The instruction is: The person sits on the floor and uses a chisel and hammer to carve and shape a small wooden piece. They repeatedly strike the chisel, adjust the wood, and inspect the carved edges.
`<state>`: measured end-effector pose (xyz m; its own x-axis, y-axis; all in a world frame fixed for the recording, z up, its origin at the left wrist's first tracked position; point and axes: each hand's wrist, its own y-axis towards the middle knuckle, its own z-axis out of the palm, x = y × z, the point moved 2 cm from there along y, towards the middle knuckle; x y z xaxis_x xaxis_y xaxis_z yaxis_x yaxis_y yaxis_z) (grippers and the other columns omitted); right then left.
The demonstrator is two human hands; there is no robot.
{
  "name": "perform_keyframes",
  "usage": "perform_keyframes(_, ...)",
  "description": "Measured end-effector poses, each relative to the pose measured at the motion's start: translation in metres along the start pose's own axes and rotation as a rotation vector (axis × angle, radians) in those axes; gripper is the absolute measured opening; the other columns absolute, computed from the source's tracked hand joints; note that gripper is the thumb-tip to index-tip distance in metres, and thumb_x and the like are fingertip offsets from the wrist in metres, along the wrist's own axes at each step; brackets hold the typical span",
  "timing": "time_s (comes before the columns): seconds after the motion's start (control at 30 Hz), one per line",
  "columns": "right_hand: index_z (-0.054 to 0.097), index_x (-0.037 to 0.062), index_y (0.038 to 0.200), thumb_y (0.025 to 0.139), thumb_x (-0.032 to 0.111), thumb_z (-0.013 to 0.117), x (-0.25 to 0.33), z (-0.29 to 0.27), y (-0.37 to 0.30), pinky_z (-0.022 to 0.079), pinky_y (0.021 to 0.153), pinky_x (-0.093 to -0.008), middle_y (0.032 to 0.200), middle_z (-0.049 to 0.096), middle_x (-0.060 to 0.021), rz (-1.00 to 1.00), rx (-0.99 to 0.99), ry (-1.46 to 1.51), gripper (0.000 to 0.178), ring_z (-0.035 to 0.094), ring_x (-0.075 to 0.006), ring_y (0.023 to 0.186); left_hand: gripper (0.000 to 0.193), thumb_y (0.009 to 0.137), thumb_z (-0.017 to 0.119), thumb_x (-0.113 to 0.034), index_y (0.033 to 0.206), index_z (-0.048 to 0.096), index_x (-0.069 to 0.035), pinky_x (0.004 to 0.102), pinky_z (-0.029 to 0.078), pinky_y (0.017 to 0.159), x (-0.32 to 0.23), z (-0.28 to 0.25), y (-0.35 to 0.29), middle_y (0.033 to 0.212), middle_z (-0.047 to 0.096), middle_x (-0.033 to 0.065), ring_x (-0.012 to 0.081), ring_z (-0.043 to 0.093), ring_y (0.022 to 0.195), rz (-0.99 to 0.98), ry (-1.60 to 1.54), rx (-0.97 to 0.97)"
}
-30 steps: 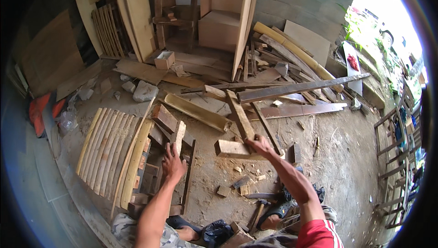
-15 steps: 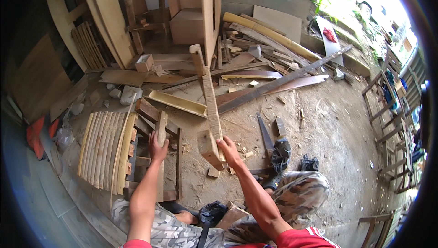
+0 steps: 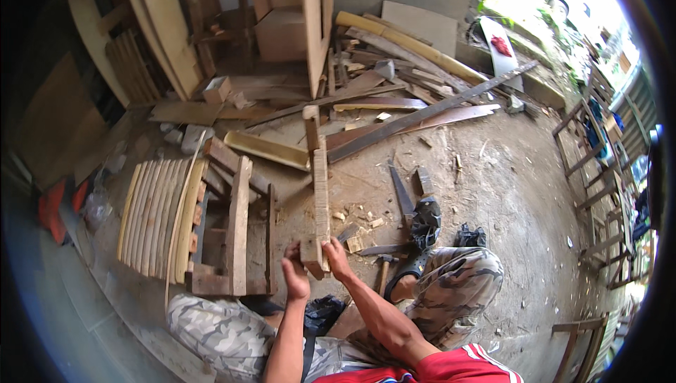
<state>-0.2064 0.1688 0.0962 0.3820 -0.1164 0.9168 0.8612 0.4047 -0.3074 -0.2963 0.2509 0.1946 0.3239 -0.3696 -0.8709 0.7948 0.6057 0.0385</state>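
A wooden frame piece (image 3: 321, 193), made of a long ridged bar with a short block at each end, stands out lengthwise ahead of me. My right hand (image 3: 338, 260) is closed round its near end, on the right side. Against the left side of the near block (image 3: 310, 253) is my left hand (image 3: 296, 276), its fingers partly hidden by the wood. To the left stands a wooden frame (image 3: 239, 224) with a pale bar along it. Beside that frame lies a panel of pale slats (image 3: 156, 217).
A handsaw (image 3: 402, 196), a dark black-wrapped object (image 3: 425, 222) and a hammer (image 3: 384, 276) lie on the floor to the right, among wood chips. Planks and offcuts (image 3: 401, 80) pile up at the back. Wooden frames (image 3: 598, 151) line the right side.
My left hand has let go of the pale bar on the frame and moved right to the wooden piece's near end. My right hand has brought that piece lower and closer.
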Motion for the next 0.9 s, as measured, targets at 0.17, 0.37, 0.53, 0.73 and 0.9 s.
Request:
perform_keyframes(0.17,0.055,0.0021,0.106,0.092,0.022,0.054,-0.017,-0.011,-0.006,0.046,0.079,-0.0302,0.097,0.060,-0.0064,0.040,0.074,0.116,0.024,0.056,-0.0138,0.090,0.071,0.097,0.034,-0.063,0.117,0.059,0.000,0.0336,0.042,0.095,0.009,0.009,-0.007,0.111,0.061,0.0111,0.0204,0.057,0.106,0.087,0.276,0.094)
perform_keyframes(0.37,0.056,0.0004,0.109,0.095,0.052,0.057,-0.012,-0.018,0.001,0.046,0.077,-0.0307,0.097,0.060,-0.0062,0.178,0.081,0.022,0.054,0.055,-0.0138,0.088,0.053,0.096,0.038,-0.045,0.112,0.060,0.000,0.0335,0.042,0.092,0.016,0.008,-0.026,0.108,0.062,0.0110,0.0211,0.057,0.102,0.077,0.276,0.059)
perform_keyframes(0.53,0.054,0.0003,0.120,0.089,0.055,0.065,0.006,-0.021,0.005,0.046,0.086,-0.0344,0.108,0.060,-0.0093,0.158,0.037,-0.060,0.064,0.057,-0.0191,0.099,0.045,0.095,0.045,-0.037,0.115,0.059,0.001,0.0289,0.040,0.093,0.004,0.019,-0.032,0.111,0.062,0.0067,0.0158,0.055,0.105,-0.010,0.274,0.123)
perform_keyframes(0.73,0.055,-0.0014,0.115,0.086,0.045,0.073,0.022,-0.031,0.009,0.050,0.076,-0.0333,0.094,0.062,-0.0097,0.195,0.018,-0.065,0.058,0.061,-0.0182,0.086,0.036,0.100,0.051,-0.030,0.120,0.060,-0.001,0.0230,0.044,0.086,-0.017,0.022,-0.020,0.105,0.063,0.0027,0.0092,0.057,0.097,-0.061,0.419,0.111)
perform_keyframes(0.9,0.062,-0.0016,0.112,0.083,0.041,0.076,0.022,-0.032,0.014,0.050,0.066,-0.0326,0.093,0.066,-0.0081,0.145,0.005,-0.206,0.054,0.062,-0.0166,0.074,0.045,0.094,0.065,-0.035,0.118,0.058,0.003,0.0323,0.051,0.091,-0.057,-0.028,0.013,0.109,0.066,0.0151,0.0223,0.064,0.103,-0.107,0.603,-0.194)
